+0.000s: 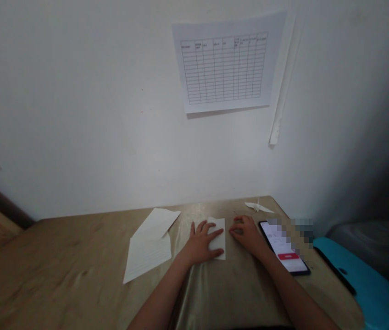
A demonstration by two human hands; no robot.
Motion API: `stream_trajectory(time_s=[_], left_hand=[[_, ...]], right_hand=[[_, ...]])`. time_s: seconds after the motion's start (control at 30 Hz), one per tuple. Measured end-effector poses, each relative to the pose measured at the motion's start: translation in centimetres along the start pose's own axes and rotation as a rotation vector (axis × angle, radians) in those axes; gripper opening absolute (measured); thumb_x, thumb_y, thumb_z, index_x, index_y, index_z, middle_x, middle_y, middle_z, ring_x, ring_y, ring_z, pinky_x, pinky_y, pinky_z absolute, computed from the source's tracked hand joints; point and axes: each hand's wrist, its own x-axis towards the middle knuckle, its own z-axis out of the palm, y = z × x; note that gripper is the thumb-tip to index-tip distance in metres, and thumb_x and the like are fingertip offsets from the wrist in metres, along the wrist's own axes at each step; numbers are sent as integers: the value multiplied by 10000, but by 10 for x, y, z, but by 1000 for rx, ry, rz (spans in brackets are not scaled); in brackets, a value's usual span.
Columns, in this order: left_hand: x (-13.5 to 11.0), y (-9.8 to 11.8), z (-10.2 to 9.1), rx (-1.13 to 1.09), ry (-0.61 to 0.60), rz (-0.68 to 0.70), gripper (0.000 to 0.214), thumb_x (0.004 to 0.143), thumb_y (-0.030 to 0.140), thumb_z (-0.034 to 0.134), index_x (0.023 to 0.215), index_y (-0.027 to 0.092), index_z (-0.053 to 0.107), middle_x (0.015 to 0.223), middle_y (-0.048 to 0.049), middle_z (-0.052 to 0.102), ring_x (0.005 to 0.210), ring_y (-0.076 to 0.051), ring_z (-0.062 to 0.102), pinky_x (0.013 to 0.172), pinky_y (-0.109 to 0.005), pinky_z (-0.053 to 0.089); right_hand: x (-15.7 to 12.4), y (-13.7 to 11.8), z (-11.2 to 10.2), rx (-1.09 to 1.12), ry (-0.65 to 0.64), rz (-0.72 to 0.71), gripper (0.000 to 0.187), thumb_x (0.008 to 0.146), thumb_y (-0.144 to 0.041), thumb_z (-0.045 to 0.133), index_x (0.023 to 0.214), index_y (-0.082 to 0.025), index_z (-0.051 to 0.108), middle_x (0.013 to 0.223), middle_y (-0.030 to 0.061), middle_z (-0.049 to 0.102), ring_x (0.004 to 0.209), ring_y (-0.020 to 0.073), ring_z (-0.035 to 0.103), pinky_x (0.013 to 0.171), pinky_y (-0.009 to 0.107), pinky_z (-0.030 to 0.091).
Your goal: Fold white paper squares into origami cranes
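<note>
Pretty tight on the right side: the phone lies just beside the right hand, so those fingers can't slide outward without bumping it. A folded paper bit sits beyond them near the wall. Left of the left hand's fingers, loose sheets cover the counter, and past those it's bare wood. Between both hands there's only a narrow gap.

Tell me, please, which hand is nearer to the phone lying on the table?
Right. The right hand rests just beside the phone, at its left edge; the left hand lies farther away, on the folded paper.
</note>
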Motion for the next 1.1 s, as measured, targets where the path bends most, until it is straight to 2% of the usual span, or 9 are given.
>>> stream_trajectory(time_s=[0.07,0.27,0.47,0.7,1.1], left_hand=[[0,-2,0,7,21,-14,811,767,725,645,1490,469,384,1533,-31,422,1478,-380,231,1178,-720,8],[2,-2,1,24,62,-44,741,792,713,630,1461,453,446,1449,-63,488,1438,-359,310,1179,-708,41],[1,0,-2,29,2,-136,791,755,833,543,1459,495,423,1635,-37,290,1525,-405,124,1147,-753,8],[1,1,-4,42,-36,-192,832,704,907,486,1451,554,391,1666,29,228,1536,-423,48,1119,-782,-52],[2,2,-7,35,-74,-229,861,671,930,488,1448,579,370,1686,2,138,1534,-431,-2,1094,-801,-48]], right_hand=[[-1,-2,0,18,-4,-5,162,861,-298,655,923,-247,796,1246,92,605,1260,253,470,1125,400,359],[-3,-8,2,88,-92,-19,148,838,-274,670,903,-301,801,1354,50,566,1351,247,379,1185,437,276],[-7,-12,4,139,-180,-20,97,793,-300,723,848,-293,803,1474,10,500,1450,271,223,1220,489,182],[-5,-6,8,161,-169,-36,94,777,-303,729,834,-294,804,1482,17,494,1456,283,230,1221,508,177],[6,-8,12,45,-106,77,159,811,-370,692,888,-296,810,1515,23,454,1485,305,220,1227,508,166]])
